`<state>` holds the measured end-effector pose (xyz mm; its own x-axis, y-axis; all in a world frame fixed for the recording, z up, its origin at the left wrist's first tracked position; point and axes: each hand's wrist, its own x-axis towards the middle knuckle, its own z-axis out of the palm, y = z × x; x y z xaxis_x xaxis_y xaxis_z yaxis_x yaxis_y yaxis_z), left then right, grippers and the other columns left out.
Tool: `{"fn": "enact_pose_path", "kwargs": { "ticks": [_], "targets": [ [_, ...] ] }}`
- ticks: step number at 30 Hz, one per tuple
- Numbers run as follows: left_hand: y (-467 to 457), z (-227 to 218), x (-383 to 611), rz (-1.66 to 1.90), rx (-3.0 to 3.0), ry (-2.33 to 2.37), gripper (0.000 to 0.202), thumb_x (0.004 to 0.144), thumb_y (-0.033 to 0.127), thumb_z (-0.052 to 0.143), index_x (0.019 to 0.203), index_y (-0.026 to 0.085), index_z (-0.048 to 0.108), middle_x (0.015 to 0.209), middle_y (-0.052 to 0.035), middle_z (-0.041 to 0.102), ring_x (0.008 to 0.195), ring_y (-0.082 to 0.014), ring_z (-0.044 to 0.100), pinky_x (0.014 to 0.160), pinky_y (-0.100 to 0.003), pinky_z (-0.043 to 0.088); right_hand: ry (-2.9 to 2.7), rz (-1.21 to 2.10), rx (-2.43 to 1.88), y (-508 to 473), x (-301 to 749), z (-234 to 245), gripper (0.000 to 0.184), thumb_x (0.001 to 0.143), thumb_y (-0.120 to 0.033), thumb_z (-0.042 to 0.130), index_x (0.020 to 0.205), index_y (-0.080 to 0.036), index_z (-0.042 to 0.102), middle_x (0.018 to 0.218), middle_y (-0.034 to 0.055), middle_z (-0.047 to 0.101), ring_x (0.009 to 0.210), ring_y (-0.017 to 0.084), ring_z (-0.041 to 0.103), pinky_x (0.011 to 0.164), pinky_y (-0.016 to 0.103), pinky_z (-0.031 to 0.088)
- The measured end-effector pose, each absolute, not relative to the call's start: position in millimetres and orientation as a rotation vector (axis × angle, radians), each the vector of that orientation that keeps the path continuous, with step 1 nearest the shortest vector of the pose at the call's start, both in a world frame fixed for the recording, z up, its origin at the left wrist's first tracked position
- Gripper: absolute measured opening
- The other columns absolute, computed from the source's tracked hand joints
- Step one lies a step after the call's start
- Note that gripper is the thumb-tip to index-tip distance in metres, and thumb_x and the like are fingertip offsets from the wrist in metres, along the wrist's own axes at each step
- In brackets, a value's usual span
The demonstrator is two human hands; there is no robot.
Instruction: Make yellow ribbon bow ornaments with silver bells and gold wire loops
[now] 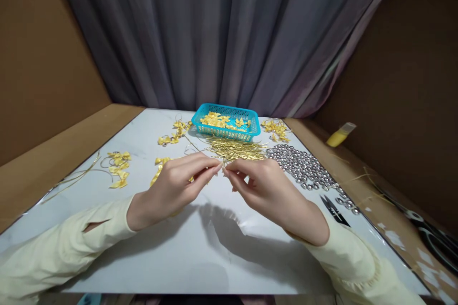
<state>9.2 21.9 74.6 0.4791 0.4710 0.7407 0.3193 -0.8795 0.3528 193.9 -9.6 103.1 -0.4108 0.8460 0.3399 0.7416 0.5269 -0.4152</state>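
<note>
My left hand (188,178) and my right hand (265,186) meet over the middle of the table, thumb and forefinger pinched on each side. Their fingertips almost touch, and whatever thin thing lies between them is too small to make out. Just beyond the fingertips is a pile of gold cords (236,149). Yellow ribbon bows (160,167) lie partly hidden behind my left hand. To the right of my right hand spreads a heap of shiny silver beads (296,162).
A turquoise basket (255,126) of yellow bows stands at the back. More bow clusters (119,169) lie at left and beside the basket. Black snips (335,210) rest near my right forearm. Large scissors (425,228) and a yellow bottle (339,136) are on the right-hand cardboard.
</note>
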Motion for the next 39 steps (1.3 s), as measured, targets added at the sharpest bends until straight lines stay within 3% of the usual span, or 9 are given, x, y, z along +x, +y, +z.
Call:
{"fn": "enact_pose_path", "kwargs": {
  "ticks": [7,11,17,22,25,30,39],
  "targets": [
    [23,75,10,1.35,2.554,0.68,0.011,0.083,0.006,0.057,0.091,0.011,0.063,0.078,-0.0031,0.066,0.068,-0.0098,0.06,0.062,-0.02,0.048,-2.252,0.373,-1.355,-7,198,110,0.019,0.085,-0.027,0.052,0.092,-0.017,0.066,0.065,-0.0003,0.066,0.054,0.011,0.057,0.056,0.022,0.038],
    [25,73,10,1.33,2.573,0.662,0.011,0.083,0.006,0.057,0.091,0.011,0.063,0.078,-0.003,0.066,0.068,-0.0104,0.06,0.062,-0.022,0.048,-2.259,0.465,-1.282,-6,195,109,0.023,0.089,-0.021,0.045,0.085,-0.015,0.067,0.057,-0.0019,0.063,0.045,0.007,0.049,0.05,0.021,0.035],
    [26,68,7,1.403,2.744,0.57,0.016,0.082,0.001,0.056,0.097,0.007,0.059,0.084,-0.0079,0.067,0.076,-0.0126,0.061,0.067,-0.024,0.05,-2.252,0.467,-1.321,-7,190,107,0.026,0.088,-0.018,0.044,0.077,-0.012,0.067,0.057,0.0009,0.063,0.047,0.008,0.051,0.049,0.022,0.034],
    [26,69,6,1.424,2.731,0.585,0.017,0.082,0.001,0.057,0.098,0.008,0.059,0.084,-0.0069,0.066,0.075,-0.0117,0.061,0.068,-0.023,0.05,-2.166,0.503,-1.392,-8,193,113,0.021,0.083,-0.018,0.049,0.072,-0.015,0.067,0.057,-0.0015,0.062,0.049,0.008,0.053,0.051,0.022,0.036],
    [26,70,6,1.427,2.693,0.587,0.017,0.082,0.002,0.056,0.097,0.009,0.06,0.082,-0.0058,0.066,0.072,-0.0112,0.061,0.065,-0.022,0.05,-2.096,0.551,-1.389,-8,194,116,0.015,0.08,-0.022,0.056,0.075,-0.015,0.068,0.062,-0.0012,0.064,0.055,0.01,0.056,0.053,0.022,0.039],
    [25,72,6,1.397,2.634,0.605,0.017,0.084,0.003,0.054,0.097,0.011,0.061,0.078,-0.0045,0.066,0.068,-0.011,0.06,0.062,-0.022,0.05,-2.054,0.51,-1.231,-5,193,113,0.016,0.079,-0.02,0.058,0.091,-0.016,0.068,0.09,0.0028,0.065,0.067,0.01,0.057,0.059,0.022,0.044],
    [24,71,6,1.377,2.696,0.618,0.018,0.087,0.007,0.05,0.102,0.013,0.058,0.08,-0.0052,0.066,0.071,-0.0128,0.061,0.064,-0.025,0.051,-2.072,0.266,-1.081,-4,189,97,0.022,0.084,-0.013,0.048,0.083,-0.016,0.07,0.082,0.0034,0.062,0.066,0.01,0.056,0.055,0.022,0.043]
  ]
}}
